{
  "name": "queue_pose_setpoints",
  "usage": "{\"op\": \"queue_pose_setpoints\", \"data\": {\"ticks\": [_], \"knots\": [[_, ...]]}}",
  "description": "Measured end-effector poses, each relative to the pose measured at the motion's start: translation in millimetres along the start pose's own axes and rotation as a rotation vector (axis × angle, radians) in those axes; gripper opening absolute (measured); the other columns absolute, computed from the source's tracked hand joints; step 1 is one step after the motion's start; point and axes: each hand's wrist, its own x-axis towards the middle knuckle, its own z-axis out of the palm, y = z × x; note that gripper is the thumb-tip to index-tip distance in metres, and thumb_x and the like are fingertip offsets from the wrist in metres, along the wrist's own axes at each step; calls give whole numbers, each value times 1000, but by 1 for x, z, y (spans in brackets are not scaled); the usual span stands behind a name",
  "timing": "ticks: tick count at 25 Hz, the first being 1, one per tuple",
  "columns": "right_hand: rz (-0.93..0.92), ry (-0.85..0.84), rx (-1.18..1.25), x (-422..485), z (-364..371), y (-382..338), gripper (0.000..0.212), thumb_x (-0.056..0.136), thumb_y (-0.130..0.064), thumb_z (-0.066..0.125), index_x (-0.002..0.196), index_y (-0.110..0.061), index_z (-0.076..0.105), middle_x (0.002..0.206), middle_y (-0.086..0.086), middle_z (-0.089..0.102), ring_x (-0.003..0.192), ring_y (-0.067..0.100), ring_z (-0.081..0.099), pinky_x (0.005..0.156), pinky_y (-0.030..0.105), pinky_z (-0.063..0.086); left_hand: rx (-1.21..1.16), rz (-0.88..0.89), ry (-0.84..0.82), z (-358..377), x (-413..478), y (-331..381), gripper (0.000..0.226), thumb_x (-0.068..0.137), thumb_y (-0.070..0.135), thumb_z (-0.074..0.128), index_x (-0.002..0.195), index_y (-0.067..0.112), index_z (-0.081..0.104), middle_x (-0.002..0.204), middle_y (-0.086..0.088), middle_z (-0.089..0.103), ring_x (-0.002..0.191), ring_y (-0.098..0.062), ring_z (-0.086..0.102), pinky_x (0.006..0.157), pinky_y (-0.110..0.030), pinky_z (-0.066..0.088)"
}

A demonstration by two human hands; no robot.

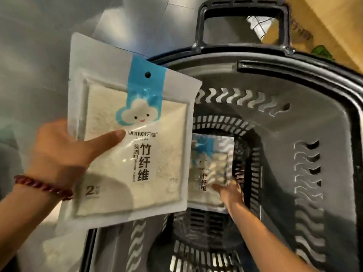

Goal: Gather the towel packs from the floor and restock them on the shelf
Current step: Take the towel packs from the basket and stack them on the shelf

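Note:
My left hand holds up a white towel pack with a blue strip and a smiling cloud, thumb across its front, fingers hidden behind it. It hangs over the left rim of a grey shopping basket. Deep in the basket lies a second towel pack of the same kind. My right hand reaches down to that pack's lower right corner and touches it; the blur hides whether the fingers grip it.
The basket has slotted walls and a black handle at the far end. Grey floor tiles lie to the left. A brown cardboard box sits at the top right beyond the basket.

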Motion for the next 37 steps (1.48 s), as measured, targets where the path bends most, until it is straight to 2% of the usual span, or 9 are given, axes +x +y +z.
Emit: {"op": "queue_pose_setpoints", "data": {"ticks": [4,10,17,20,24,28,30,34,37], "knots": [[15,-15,36,10,10,11,75,79,-21,73,140,-2,33,143,19,37,129,36,39,105,43,34,-6,7,-100,-6,5,-12,70,50,59,82,110,27,67,99,3,73,86,-18,72,76,-37,57],[-55,156,65,-2,9,-1,52,85,-18,67,131,-5,47,119,3,56,112,33,56,88,36,47,-88,61,-23,-1,-5,-1,63,48,49,82,102,19,71,98,-6,73,88,-28,71,83,-51,53],[-471,112,279,-79,-32,-31,39,91,4,51,126,-12,51,118,-2,58,112,7,55,95,17,42,-35,-66,106,8,-17,22,21,65,20,78,74,25,59,49,25,62,47,7,61,44,-16,52],[-699,267,298,-118,-73,-52,33,88,7,54,106,-21,59,91,-11,63,83,-9,59,69,3,45,26,-80,122,16,-25,35,19,70,19,76,73,25,57,58,13,63,54,-5,62,58,-25,51],[-857,410,510,-163,-128,-68,38,79,-1,62,94,-36,63,88,-20,69,83,-4,62,75,12,50,156,42,135,36,-37,36,13,77,21,73,88,16,67,76,4,65,70,-12,63,66,-24,53],[-801,187,706,-178,-143,-76,42,82,20,48,97,-17,60,81,-14,73,77,1,67,67,15,54,-109,-55,-105,69,-48,31,13,85,15,64,86,28,63,74,21,64,65,6,64,54,-4,46],[-673,55,637,-173,-133,-76,38,83,17,49,96,-16,62,83,-4,74,77,10,70,66,22,57,-263,-221,-208,82,-50,22,13,86,29,62,97,24,66,81,13,71,78,1,68,69,-14,52],[-572,-99,458,-156,-104,-73,31,86,6,54,104,-17,64,98,8,71,92,23,69,78,42,57,-397,-466,-304,83,-55,10,83,46,81,55,102,23,69,102,-3,72,99,-21,67,95,-41,47],[-519,-177,372,-145,-78,-63,32,86,4,54,105,-20,63,99,2,71,94,16,67,81,37,55,-391,-444,-333,81,-62,1,61,42,45,89,93,18,70,89,-6,75,80,-20,72,69,-33,57]]}}
